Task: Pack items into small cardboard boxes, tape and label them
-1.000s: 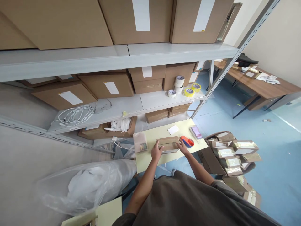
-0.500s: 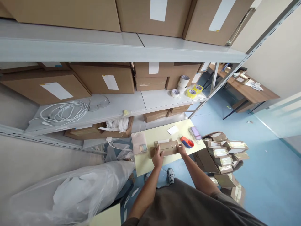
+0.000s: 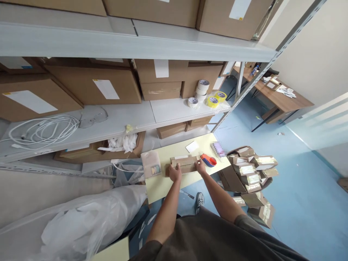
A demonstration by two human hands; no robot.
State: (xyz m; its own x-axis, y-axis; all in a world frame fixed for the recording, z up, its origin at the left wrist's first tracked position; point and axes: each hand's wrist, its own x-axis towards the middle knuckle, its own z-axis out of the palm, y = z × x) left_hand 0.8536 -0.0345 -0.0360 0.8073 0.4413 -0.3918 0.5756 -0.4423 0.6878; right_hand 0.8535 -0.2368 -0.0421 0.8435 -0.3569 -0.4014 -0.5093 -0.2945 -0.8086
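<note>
Being held near both ends by the left hand [image 3: 175,173] and right hand [image 3: 200,167], the brown box [image 3: 187,165] should be pressed softly, so no side is bent.

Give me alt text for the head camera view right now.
Two bare hands, left and right, hold a small cardboard box on a pale yellow table, beside a red-and-blue tape dispenser, below shelves of boxes.

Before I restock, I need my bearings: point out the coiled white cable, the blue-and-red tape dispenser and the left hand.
coiled white cable [image 3: 68,125]: head view, right side of its loops
blue-and-red tape dispenser [image 3: 207,161]: head view, its body
left hand [image 3: 175,174]: head view, its back
</note>
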